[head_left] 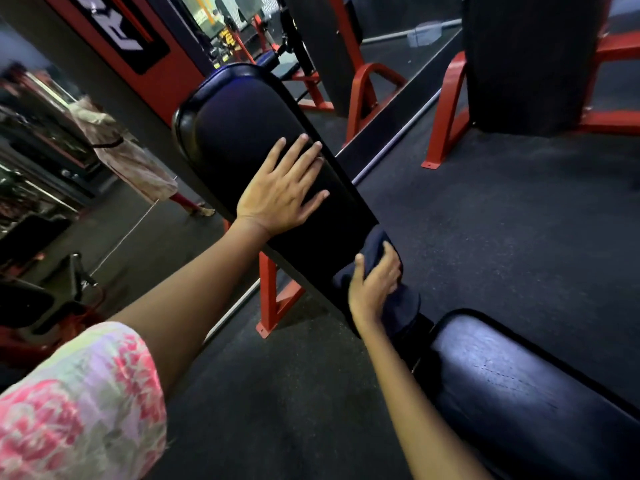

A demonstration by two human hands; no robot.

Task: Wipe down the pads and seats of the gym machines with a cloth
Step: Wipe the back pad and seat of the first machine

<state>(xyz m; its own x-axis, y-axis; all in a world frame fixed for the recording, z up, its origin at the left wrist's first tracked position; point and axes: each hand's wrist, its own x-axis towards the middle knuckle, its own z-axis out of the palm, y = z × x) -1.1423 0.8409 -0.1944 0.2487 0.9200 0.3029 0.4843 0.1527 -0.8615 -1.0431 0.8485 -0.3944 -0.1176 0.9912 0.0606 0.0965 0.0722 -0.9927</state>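
Black vinyl back pad (263, 161), tilted, running from 11 o'clock toward centre. My left hand (280, 192) lies flat on it, fingers spread wide. At its lower end, toward 5 o'clock, my right hand (375, 285) grips a dark blue cloth (377, 245) against the pad. Seat pad (519, 393) at 4 o'clock.

Dark speckled rubber flooring (485, 216) is spreading out beneath me, red steel frames (446, 112) are standing toward one o'clock, and a mirrored wall (45, 161) is reflecting dim gym light at nine o'clock.
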